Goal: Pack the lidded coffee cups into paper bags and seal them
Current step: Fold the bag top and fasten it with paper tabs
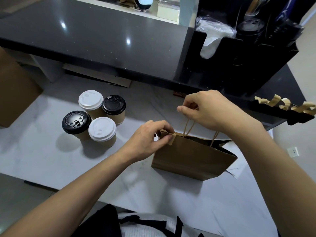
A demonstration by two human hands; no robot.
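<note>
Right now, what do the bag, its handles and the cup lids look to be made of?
Bag: matte brown kraft paper, by its creased folds. Handles: twisted paper cord, probably, same tan colour. Cup lids, two white and two black: moulded plastic, likely, with a slight sheen and embossed lettering.

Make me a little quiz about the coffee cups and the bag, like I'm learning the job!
1. How many lidded coffee cups stand on the white counter, and how many have black lids?
2. True or false: the left hand pinches a strip of tape at the top edge of the paper bag.
3. What does the right hand hold? A) a white-lidded cup B) the bag's twisted paper handles C) a box

Key:
1. Four: the two black-lidded cups and the two white-lidded cups.
2. True; the tape sits at the bag's left corner.
3. B
</note>
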